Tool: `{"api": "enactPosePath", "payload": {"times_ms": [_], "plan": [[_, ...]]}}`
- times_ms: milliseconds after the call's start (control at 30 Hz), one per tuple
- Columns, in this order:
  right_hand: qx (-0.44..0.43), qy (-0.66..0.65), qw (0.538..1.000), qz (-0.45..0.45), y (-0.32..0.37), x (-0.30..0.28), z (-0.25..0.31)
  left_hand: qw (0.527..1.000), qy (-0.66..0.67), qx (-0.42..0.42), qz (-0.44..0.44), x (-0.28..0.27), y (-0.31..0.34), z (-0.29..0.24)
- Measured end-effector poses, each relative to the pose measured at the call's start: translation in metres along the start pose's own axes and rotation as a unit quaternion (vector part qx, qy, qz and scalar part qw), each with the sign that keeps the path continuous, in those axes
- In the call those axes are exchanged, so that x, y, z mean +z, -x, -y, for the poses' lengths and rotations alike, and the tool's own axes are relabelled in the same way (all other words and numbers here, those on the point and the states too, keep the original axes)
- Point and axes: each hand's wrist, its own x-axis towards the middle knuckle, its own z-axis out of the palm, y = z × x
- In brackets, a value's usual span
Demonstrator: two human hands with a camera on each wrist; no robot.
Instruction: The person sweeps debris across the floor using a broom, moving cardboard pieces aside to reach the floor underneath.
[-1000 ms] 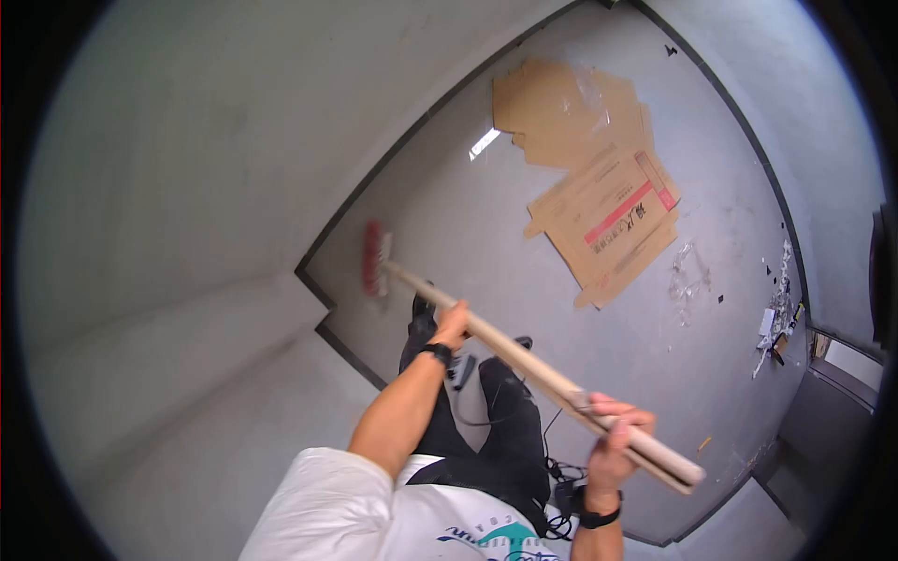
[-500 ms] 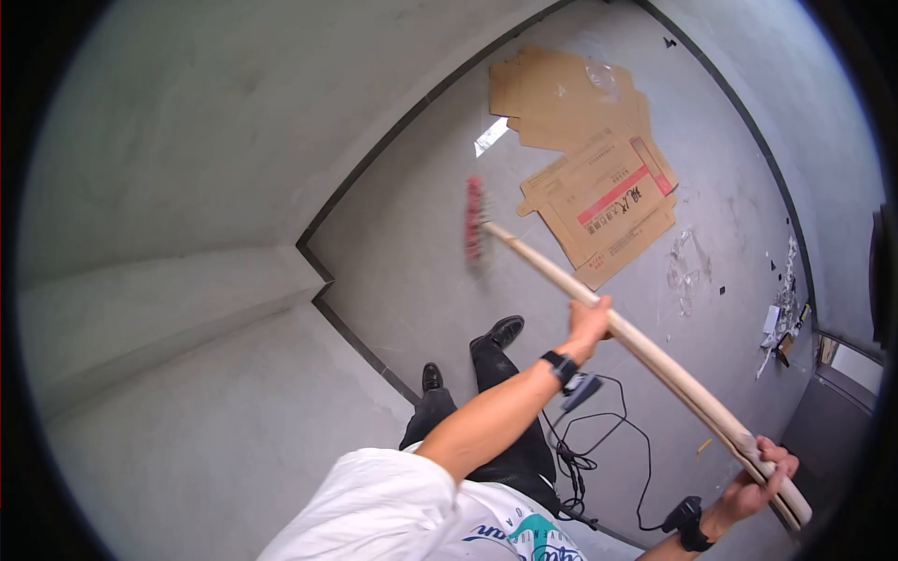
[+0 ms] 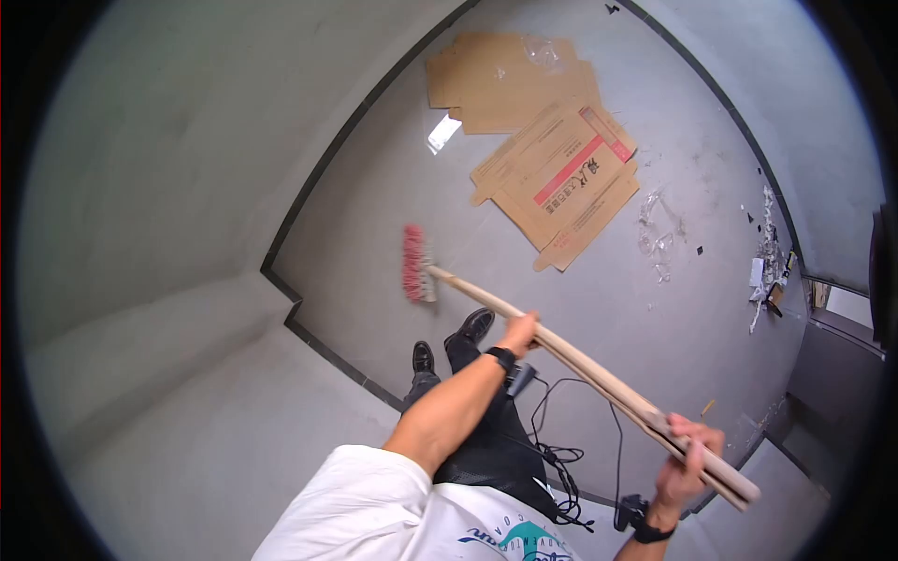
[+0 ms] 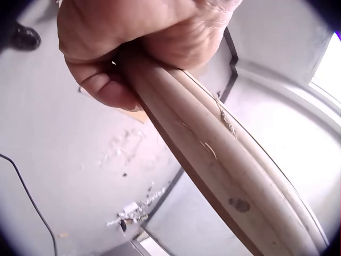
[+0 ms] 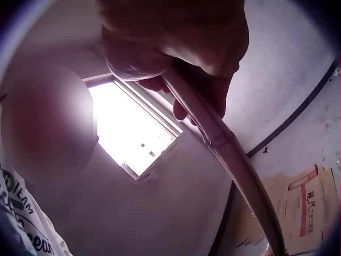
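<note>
A broom with a red and white bristle head [image 3: 413, 265] is held slantwise across the front of the body, bristles down by the floor at left. My left hand [image 3: 520, 334] grips its long wooden handle [image 3: 599, 377] partway along. Near the upper end, my right hand [image 3: 690, 460] wraps round it, and a short piece of the handle sticks out past the fingers. In the left wrist view the handle runs from under the curled fingers [image 4: 109, 88] to the lower right. Fingers curl round the handle in the right wrist view too.
Flattened cardboard [image 3: 571, 178] lies on the grey floor, with crumpled clear plastic [image 3: 658, 238] beside it. Litter [image 3: 767, 262] gathers along the right wall. Black cables [image 3: 561, 458] trail near the legs, and two black shoes [image 3: 475, 324] stand behind the broom head. A dark skirting [image 3: 341, 145] edges the walls.
The broom head swung right toward the cardboard, then came back left and nearer the feet. Both hands moved right and then partly back with the handle, keeping their grip.
</note>
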Motion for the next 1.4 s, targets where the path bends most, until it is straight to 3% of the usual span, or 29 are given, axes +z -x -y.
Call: {"api": "enactPosePath", "payload": {"times_ms": [167,300,367,467,533,600,700,800,867,900,967,1100,1400], "plan": [[-0.079,0.08,0.992,-0.063,-0.009,-0.074,0.062,0.994,-0.032,0.002,0.105,0.147,0.027,0.02],[-0.094,0.1,0.987,-0.079,-0.023,-0.122,0.103,0.993,-0.014,0.011,0.117,0.197,0.093,-0.003],[-0.13,0.073,0.983,-0.105,-0.016,-0.135,0.116,0.992,-0.015,0.018,0.125,0.203,0.116,-0.012],[-0.097,0.024,0.985,-0.14,-0.023,-0.15,0.111,0.993,-0.024,0.055,0.1,0.198,0.112,-0.027],[-0.077,0.004,0.974,-0.211,-0.046,-0.113,0.09,0.992,-0.053,0.108,0.03,0.18,0.076,-0.047],[-0.044,-0.045,0.976,-0.209,-0.063,-0.081,0.055,0.986,-0.101,0.134,-0.027,0.149,0.065,-0.089],[0.034,-0.116,0.961,-0.248,-0.09,-0.014,-0.002,0.965,-0.158,0.169,-0.119,0.083,-0.023,-0.127],[0.078,-0.164,0.96,-0.215,-0.109,0.057,-0.048,0.969,-0.175,0.117,-0.131,0.044,-0.058,-0.191],[0.065,-0.12,0.971,-0.196,-0.12,0.078,-0.057,0.971,-0.175,0.094,-0.134,0.047,-0.094,-0.202],[0.056,-0.098,0.972,-0.206,-0.128,0.075,-0.055,0.96,-0.241,0.08,-0.122,0.056,-0.112,-0.201],[0.076,-0.089,0.966,-0.233,-0.146,0.043,-0.052,0.946,-0.311,0.047,-0.08,0.102,-0.097,-0.192],[0.001,-0.005,0.974,-0.228,-0.167,-0.035,-0.027,0.952,-0.305,0.03,0.009,0.208,-0.103,-0.141],[-0.049,0.156,0.942,-0.293,-0.186,-0.162,0.035,0.943,-0.283,-0.041,0.17,0.427,-0.064,-0.013]]}}
